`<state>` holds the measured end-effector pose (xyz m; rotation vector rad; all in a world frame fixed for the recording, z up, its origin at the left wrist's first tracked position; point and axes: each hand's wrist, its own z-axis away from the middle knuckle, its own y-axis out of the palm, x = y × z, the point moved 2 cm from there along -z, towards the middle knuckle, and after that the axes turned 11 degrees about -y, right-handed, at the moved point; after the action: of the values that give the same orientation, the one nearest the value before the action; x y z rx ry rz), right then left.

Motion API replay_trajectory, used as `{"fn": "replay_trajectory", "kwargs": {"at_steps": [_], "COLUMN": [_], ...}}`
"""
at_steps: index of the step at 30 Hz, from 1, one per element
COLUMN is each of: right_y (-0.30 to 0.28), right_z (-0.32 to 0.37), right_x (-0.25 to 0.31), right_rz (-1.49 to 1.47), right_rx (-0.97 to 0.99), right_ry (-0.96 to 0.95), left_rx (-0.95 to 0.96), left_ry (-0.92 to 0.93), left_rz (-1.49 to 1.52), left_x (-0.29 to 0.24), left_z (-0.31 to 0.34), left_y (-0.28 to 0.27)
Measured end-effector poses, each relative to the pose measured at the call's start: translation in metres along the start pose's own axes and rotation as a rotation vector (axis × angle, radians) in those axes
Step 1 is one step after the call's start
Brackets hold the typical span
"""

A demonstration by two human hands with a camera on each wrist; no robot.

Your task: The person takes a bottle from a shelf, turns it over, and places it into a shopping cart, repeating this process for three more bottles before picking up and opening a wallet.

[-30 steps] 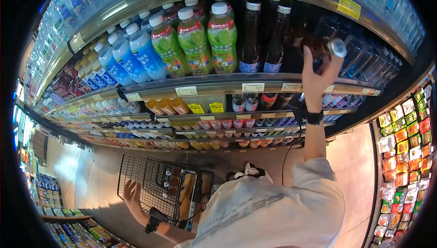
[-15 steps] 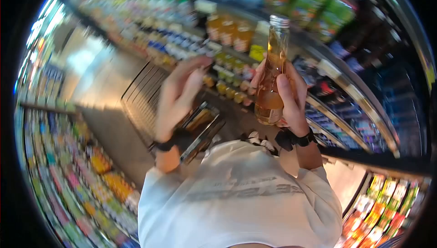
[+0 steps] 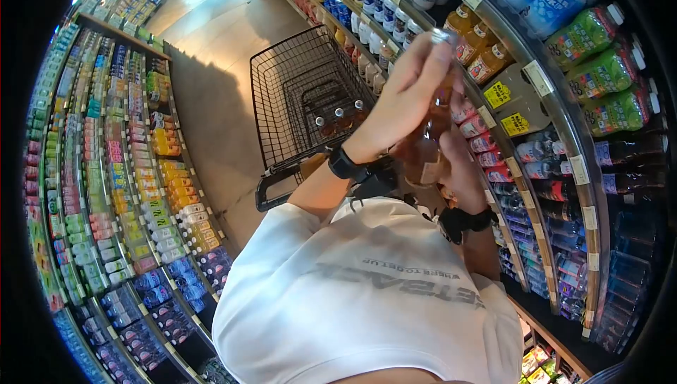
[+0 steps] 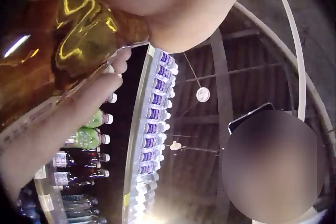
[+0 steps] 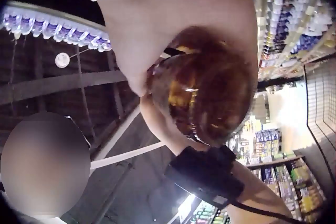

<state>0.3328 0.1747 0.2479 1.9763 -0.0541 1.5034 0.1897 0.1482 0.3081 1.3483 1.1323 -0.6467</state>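
Drinks shelves (image 3: 539, 77) behind: right hand (image 3: 462, 176) grips amber bottle (image 3: 423, 148) low, left hand (image 3: 409, 91) wraps its neck.

The white shirt (image 3: 367, 299) bears upside-down print, apparently "WHERE TO GET UP"; shelf tags (image 3: 498, 95) are illegible.

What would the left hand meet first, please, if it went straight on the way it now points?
Beyond the amber bottle it grips, the left hand would probably reach the shelved orange drink bottles, though depth is unclear.
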Motion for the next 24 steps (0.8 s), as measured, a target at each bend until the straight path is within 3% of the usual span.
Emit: {"fn": "replay_trajectory", "kwargs": {"at_steps": [1, 3, 7, 11, 14, 15, 19, 24], "right_y": [-0.005, -0.006, -0.017, -0.02, -0.032, -0.03, -0.01, -0.028], "right_z": [0.002, 0.008, 0.01, 0.003, -0.004, -0.003, 0.005, 0.01], "right_x": [-0.014, -0.025, -0.026, -0.019, -0.011, -0.008, -0.011, -0.031], "right_rz": [0.03, -0.321, -0.025, 0.568, 1.088, 1.109, 0.822, 0.387], "right_rx": [0.102, 0.287, 0.285, -0.022, -0.294, -0.29, -0.21, -0.183], "right_ry": [0.071, 0.176, 0.156, -0.176, -0.433, -0.442, -0.364, -0.152], "left_rx": [-0.012, -0.081, 0.005, -0.218, -0.224, -0.198, -0.158, -0.246], "left_ry": [0.032, 0.057, 0.123, 0.144, 0.143, 0.153, 0.072, 0.247], "left_rz": [0.019, 0.11, 0.173, -0.205, 0.059, 0.108, 0.047, -0.308], "left_x": [-0.006, -0.015, -0.028, -0.034, -0.015, -0.012, -0.021, -0.019], "left_z": [-0.001, -0.001, 0.005, 0.011, 0.009, 0.01, 0.022, 0.025], "left_y": [-0.002, -0.003, -0.003, 0.002, -0.003, 0.001, 0.018, 0.027]}}
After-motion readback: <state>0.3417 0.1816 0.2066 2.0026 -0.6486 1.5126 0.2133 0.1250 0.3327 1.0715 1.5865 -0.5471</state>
